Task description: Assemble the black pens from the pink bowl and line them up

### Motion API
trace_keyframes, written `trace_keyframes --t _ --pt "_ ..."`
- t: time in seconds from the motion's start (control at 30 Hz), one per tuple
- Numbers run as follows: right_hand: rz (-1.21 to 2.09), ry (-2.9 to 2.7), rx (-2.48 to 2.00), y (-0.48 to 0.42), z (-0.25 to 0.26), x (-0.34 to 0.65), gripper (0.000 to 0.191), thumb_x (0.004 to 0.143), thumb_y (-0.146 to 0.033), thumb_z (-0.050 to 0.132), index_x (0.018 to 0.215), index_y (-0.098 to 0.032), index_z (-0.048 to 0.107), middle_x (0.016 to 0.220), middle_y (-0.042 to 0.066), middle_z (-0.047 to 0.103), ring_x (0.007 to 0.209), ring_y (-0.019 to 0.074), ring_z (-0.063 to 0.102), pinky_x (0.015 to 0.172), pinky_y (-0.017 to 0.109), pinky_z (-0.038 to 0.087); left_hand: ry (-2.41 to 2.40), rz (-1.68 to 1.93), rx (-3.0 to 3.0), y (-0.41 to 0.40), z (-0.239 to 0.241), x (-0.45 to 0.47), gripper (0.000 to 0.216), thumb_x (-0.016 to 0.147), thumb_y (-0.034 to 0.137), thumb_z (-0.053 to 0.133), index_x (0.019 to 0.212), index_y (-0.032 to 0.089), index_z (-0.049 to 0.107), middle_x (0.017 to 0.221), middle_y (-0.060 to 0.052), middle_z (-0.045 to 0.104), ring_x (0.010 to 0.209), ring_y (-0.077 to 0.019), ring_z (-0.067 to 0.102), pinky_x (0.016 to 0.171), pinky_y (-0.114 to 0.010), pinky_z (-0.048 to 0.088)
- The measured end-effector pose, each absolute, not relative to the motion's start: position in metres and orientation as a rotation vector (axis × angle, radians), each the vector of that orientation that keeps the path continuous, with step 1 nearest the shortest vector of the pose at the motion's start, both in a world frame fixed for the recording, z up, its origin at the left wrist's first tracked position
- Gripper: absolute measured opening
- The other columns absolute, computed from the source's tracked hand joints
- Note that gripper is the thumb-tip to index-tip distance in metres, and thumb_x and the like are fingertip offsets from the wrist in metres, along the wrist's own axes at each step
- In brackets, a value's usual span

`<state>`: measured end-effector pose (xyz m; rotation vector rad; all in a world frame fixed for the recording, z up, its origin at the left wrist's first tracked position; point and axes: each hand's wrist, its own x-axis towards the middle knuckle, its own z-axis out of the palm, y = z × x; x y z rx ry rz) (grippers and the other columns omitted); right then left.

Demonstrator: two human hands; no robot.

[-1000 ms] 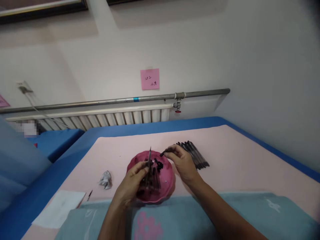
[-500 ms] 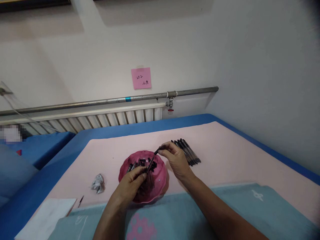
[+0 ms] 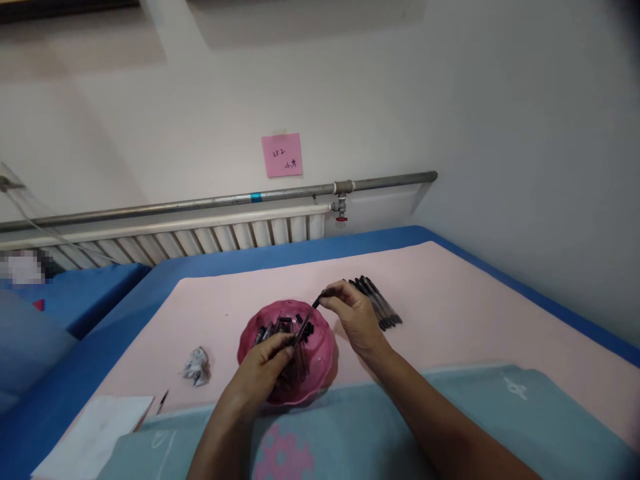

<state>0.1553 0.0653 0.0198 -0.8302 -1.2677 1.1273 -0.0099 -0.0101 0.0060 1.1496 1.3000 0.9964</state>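
Over a pink scalloped bowl [image 3: 325, 363], my left hand [image 3: 267, 363] pinches the barrel of a slim dark pen [image 3: 303, 328], which slants up to the right. At its upper end my right hand [image 3: 353, 312] grips a black pen cap [image 3: 316, 303] between thumb and fingers. Cap and pen tip lie in line and very close; whether they touch I cannot tell. Inside the bowl are several pen parts and black caps [image 3: 309, 329], partly covered by my left hand. Just beyond my right hand, several capped pens [image 3: 383, 303] lie side by side in a row.
A crumpled grey-white wad [image 3: 197, 367] lies left of the bowl. Farther left are a white sheet [image 3: 93, 433] and a thin pen-like piece [image 3: 163, 402]. A teal cloth [image 3: 480, 407] covers the near edge of the pink mat [image 3: 475, 307]. A radiator [image 3: 240, 235] runs along the wall behind.
My right hand has shifted very slightly up and right with the cap, and the pen's thin tip shows more below it. My left hand stays nearly still.
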Motion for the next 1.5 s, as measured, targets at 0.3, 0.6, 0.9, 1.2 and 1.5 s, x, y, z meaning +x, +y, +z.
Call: trace_keyframes --t 0.3,0.6,0.9,1.2,1.5 --pt "1.175 -1.386 -0.872 0.064 0.011 0.151 0.008 0.061 -0.02 0.06 0.069 -0.019 0.057 0.066 -0.003 0.056 0.066 0.0128 0.052 0.065 0.026 0.041 1.311 1.011 1.127 -0.011 0.007 -0.008 0.029 0.072 0.029 0.057 0.098 0.021 0.066 0.078 -0.002 0.064 0.067 -0.0139 0.053 0.058 -0.021 0.04" --pt "1.307 -1.416 -0.869 0.065 0.005 0.149 0.011 0.063 -0.022 0.06 0.074 -0.019 0.06 0.071 -0.003 0.061 0.069 0.0129 0.056 0.068 0.027 0.043 1.299 1.032 1.122 -0.009 0.004 -0.008 0.028 0.071 0.027 0.058 0.096 0.021 0.067 0.081 -0.002 0.066 0.069 -0.0144 0.055 0.059 -0.021 0.041" --pt "1.44 -1.394 -0.85 0.057 -0.001 0.14 0.026 0.063 -0.019 0.061 0.089 -0.02 0.055 0.072 -0.003 0.062 0.068 0.0119 0.057 0.066 0.025 0.042 1.275 1.048 1.046 -0.008 -0.002 -0.008 0.027 0.07 0.027 0.059 0.094 0.02 0.068 0.072 0.0 0.064 0.06 -0.0111 0.052 0.055 -0.02 0.039" --pt "1.461 -1.459 -0.851 0.053 -0.008 0.133 0.025 0.064 -0.017 0.058 0.089 -0.02 0.053 0.069 -0.004 0.062 0.067 0.0116 0.057 0.064 0.025 0.043 1.259 1.075 1.02 -0.007 -0.005 -0.006 0.027 0.069 0.029 0.06 0.092 0.019 0.068 0.069 -0.001 0.063 0.058 -0.0113 0.052 0.053 -0.021 0.041" --pt "0.588 -1.937 -1.19 0.071 -0.003 0.155 0.014 0.078 -0.02 0.045 0.081 -0.018 0.059 0.088 0.005 0.062 0.084 0.0166 0.054 0.076 0.031 0.04 1.267 1.149 0.813 -0.008 0.008 -0.008 0.022 0.069 0.029 0.06 0.087 0.016 0.06 0.061 0.001 0.058 0.048 -0.0094 0.052 0.047 -0.023 0.046"
